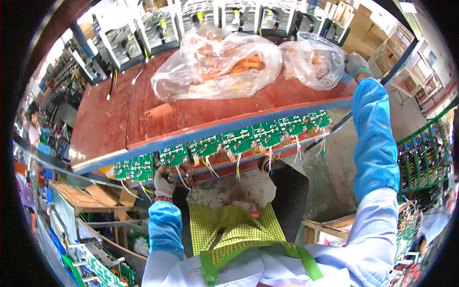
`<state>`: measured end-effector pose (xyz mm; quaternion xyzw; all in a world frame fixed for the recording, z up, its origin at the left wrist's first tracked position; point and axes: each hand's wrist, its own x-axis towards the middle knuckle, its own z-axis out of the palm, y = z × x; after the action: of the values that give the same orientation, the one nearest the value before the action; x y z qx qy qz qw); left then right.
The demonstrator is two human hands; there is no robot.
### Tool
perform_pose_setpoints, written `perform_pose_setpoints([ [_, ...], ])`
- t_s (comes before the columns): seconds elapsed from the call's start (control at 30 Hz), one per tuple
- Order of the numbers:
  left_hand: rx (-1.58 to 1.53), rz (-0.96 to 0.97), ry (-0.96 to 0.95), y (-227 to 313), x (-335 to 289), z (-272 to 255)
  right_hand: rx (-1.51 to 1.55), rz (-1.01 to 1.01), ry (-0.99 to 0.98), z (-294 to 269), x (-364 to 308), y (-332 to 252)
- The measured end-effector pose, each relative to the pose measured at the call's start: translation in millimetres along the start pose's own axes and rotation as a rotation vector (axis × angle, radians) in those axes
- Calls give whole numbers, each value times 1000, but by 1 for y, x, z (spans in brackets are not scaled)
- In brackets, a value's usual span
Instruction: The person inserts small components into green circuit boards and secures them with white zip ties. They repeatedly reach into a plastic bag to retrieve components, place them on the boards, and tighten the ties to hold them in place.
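Note:
My left hand (164, 182), in a grey glove, is at the front edge of a lower shelf under the tabletop. Its fingers are curled closed at the edge of a green circuit board (173, 155). Similar boards stand in a row along this shelf, with white and yellow wires hanging from them. Stretched out to the far right, my gloved right hand (356, 65) is closed at the table's end, beside a clear plastic bag (314, 62); whatever is in its fingers is hidden.
A larger clear bag of orange parts (220, 67) lies on the red-brown tabletop (103, 115). Upright racks (236, 19) line its back edge. A wooden trolley (81, 196) stands at lower left, and a green rack with boards (423, 155) at right. Another person (36, 129) is far left.

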<state>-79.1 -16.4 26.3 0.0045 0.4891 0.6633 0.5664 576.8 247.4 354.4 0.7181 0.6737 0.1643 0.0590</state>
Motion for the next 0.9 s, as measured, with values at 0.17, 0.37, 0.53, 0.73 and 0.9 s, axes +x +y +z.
perform_pose_setpoints([
  [0.17, -38, -45, -69, 1, 3, -5, 132, -60, 211, 12, 0, 3],
  [0.37, -60, -22, -59, 0, 11, -14, 107, -63, 131, 6, 2, 2],
  [0.53, -74, -21, -44, 0, 6, -7, 50, 34, 185, 7, 2, 4],
  [0.73, -119, -55, -59, 2, 6, -1, 214, 81, 802, 18, -32, 2],
  [0.9, -151, -38, -158, -2, 13, -22, 1187, -64, 1034, -51, -153, -153],
])
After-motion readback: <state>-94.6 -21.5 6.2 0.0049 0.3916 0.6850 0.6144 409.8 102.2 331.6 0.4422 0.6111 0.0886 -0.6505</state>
